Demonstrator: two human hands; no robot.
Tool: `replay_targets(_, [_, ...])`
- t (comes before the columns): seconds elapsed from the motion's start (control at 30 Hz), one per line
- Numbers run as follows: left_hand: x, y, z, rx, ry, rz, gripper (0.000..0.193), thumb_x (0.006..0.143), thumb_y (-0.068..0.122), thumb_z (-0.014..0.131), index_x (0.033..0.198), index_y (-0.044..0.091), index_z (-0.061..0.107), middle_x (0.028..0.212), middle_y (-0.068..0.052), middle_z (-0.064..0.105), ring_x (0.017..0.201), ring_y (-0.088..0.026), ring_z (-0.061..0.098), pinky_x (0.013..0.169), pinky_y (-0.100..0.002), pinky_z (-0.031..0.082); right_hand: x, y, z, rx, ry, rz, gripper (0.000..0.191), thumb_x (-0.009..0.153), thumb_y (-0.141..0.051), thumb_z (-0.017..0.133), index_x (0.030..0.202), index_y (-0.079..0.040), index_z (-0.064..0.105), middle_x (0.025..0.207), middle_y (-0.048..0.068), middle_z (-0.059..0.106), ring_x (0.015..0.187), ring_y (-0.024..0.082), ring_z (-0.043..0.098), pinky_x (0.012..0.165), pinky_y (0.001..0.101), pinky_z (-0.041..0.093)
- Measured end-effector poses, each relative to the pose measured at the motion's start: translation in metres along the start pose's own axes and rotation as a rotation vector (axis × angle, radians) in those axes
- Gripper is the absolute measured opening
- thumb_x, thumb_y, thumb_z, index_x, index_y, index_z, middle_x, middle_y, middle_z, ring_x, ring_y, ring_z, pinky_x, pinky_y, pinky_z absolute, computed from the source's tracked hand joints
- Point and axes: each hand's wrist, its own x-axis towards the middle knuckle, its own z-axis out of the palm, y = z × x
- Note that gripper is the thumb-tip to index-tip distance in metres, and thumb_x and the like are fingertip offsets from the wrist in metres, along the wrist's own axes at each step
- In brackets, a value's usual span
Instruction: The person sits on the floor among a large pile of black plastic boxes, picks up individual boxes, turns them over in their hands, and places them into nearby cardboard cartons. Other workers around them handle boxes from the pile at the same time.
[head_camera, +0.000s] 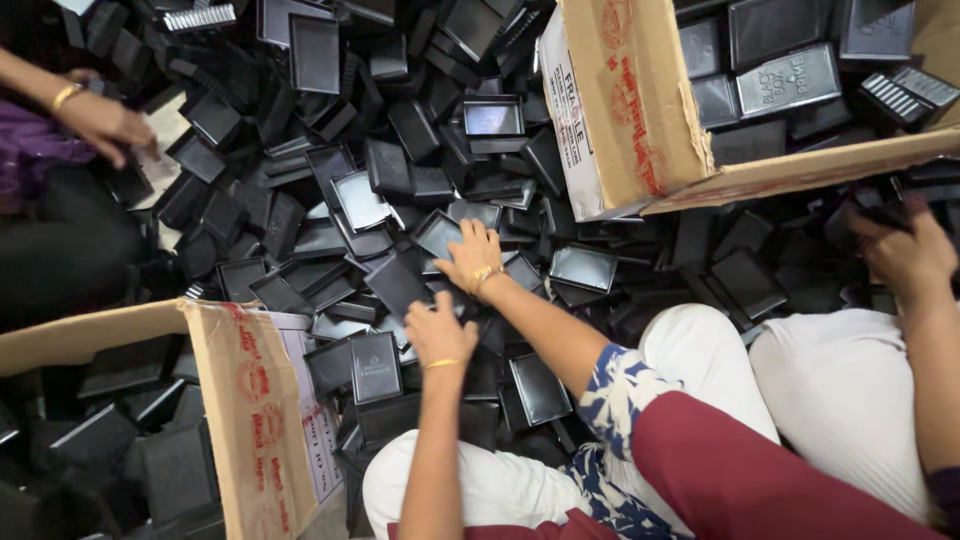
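Black rectangular plastic trays (583, 268), shallow and glossy, lie jumbled in a heap. Left hand (438, 335) rests on them with fingers together; right hand (472, 256) presses down, fingers spread apart.

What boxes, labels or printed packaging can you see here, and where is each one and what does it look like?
Upper carton: top right, brown cardboard, open, red stamps on its flap, black trays inside.
White label: on that carton's left side, rectangular, dark print.
Lower carton: bottom left, brown cardboard, open, red stamps on its edge, black trays inside.
Second label: white, on the lower carton's right side, dark print.
Embossed lid: grey-black rectangle inside the upper carton, raised lettering.
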Motion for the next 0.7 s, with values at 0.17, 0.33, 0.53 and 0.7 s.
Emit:
replay_targets(0.17, [-0.045,-0.075,-0.041,-0.395,0.058,-0.161,0.06,0.063,0.04,0.092,0.102,0.006,0.061,0.106,-0.017,0.067,0.104,-0.036,0.061,0.095,-0.047,0.047,-0.06,0.039,-0.004,0.286,0.114,-0.321,0.029,0.074,-0.02,0.079,0.1,-0.012,0.067,0.143,0.024,0.048,0.13,0.044,0.044,0.104,0.049,0.045])
replay_targets(0.33, [-0.085,-0.081,-0.066,-1.165,0.254,0.218,0.046,0.077,0.023,0.087,0.1,0.006,0.051,0.121,-0.016,0.054,0.108,-0.032,0.056,0.101,-0.037,0.043,-0.131,0.054,-0.065,0.655,-0.158,-0.323,0.065,0.066,-0.015,0.087,0.122,-0.009,0.055,0.129,0.017,0.05,0.124,0.034,0.05,0.105,0.0448,0.045])
replay_targets(0.53, [-0.112,-0.021,-0.093,-0.757,0.048,0.541,0.057,0.075,0.029,0.079,0.128,0.011,0.066,0.123,-0.016,0.052,0.113,-0.034,0.047,0.103,-0.043,0.04,-0.186,0.043,-0.126,1.539,-0.52,-0.073,0.087,0.077,0.004,0.079,0.151,-0.014,0.037,0.149,0.005,0.042,0.138,0.015,0.045,0.113,0.0351,0.045])
replay_targets(0.7, [-0.115,0.005,-0.113,-0.774,0.026,0.581,0.059,0.083,0.03,0.074,0.139,0.015,0.063,0.134,-0.018,0.047,0.121,-0.036,0.042,0.109,-0.045,0.036,-0.188,0.049,-0.152,1.58,-0.489,-0.165,0.081,0.081,0.007,0.078,0.152,-0.011,0.043,0.148,0.008,0.044,0.139,0.016,0.047,0.111,0.0334,0.049])
